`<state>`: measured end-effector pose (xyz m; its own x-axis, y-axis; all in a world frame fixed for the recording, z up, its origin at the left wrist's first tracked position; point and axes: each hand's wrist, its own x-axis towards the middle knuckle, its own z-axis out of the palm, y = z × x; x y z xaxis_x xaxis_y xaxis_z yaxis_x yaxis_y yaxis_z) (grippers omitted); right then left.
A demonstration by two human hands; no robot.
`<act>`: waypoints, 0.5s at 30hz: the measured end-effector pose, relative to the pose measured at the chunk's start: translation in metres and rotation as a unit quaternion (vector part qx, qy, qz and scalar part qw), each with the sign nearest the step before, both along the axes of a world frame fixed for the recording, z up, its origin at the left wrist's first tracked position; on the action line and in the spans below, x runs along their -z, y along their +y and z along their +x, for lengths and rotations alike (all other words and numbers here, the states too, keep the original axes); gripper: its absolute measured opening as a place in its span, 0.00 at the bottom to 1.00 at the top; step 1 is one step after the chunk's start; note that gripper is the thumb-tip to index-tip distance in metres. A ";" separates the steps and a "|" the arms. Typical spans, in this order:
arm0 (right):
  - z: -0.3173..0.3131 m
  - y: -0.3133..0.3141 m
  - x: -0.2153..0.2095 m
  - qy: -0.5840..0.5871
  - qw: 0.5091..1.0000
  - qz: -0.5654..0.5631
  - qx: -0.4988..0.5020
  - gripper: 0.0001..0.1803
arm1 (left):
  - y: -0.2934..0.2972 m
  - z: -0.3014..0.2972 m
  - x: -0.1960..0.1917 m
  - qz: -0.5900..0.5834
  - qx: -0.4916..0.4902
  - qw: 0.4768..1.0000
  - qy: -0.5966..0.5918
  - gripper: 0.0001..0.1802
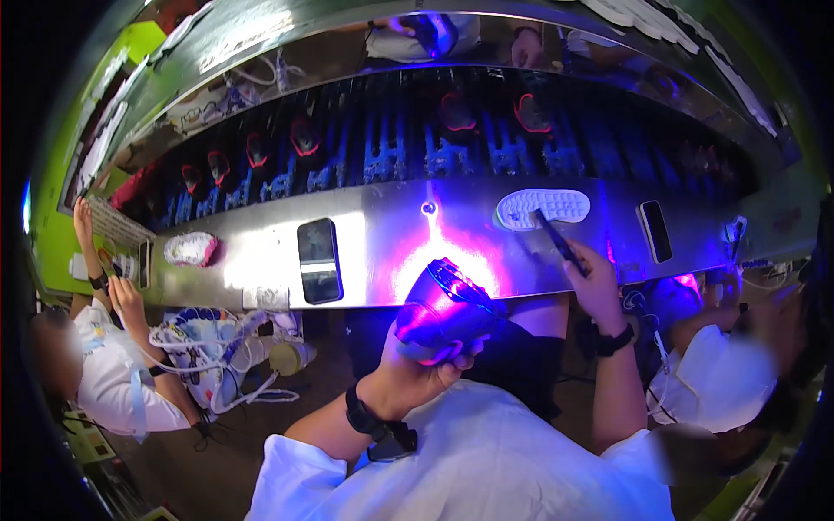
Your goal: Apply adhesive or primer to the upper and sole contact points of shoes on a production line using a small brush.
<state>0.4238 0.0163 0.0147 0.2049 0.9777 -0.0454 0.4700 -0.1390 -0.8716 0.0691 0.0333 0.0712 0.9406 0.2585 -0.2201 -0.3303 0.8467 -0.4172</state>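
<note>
My left hand (423, 369) is closed around a dark shoe upper (441, 311), held up at the table's near edge under violet light. The glare hides its details. My right hand (595, 282) grips the dark handle of a brush (560, 240) between thumb and fingers. The brush's tip reaches the white shoe sole (556, 207), which lies on the metal table with its patterned face up. Whether the bristles touch the sole or hover just over it, I cannot tell.
Phones (320, 260) (654, 232) lie on the metal table (252, 260). A pale shoe sole (189, 249) rests at left. A violet lamp (429, 208) shines mid-table. Behind runs a dark rack (382, 156) with several red-rimmed uppers. Co-workers sit left (130, 373) and right (717, 378).
</note>
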 end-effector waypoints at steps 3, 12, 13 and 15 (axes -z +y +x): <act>0.006 0.016 0.007 -0.007 0.997 0.038 0.069 0.26 | 0.001 0.008 -0.010 0.061 -0.046 0.997 0.019 0.40; -0.089 -0.037 -0.146 -0.244 0.898 0.366 -0.029 0.09 | 0.008 0.042 -0.034 0.078 -0.052 0.993 0.073 0.41; -0.089 -0.040 -0.147 -0.249 0.898 0.362 -0.022 0.09 | 0.009 0.048 -0.035 0.075 -0.047 0.991 0.103 0.39; -0.083 -0.046 -0.147 -0.273 0.847 0.444 -0.102 0.08 | 0.003 0.064 -0.042 0.087 -0.059 0.990 0.098 0.36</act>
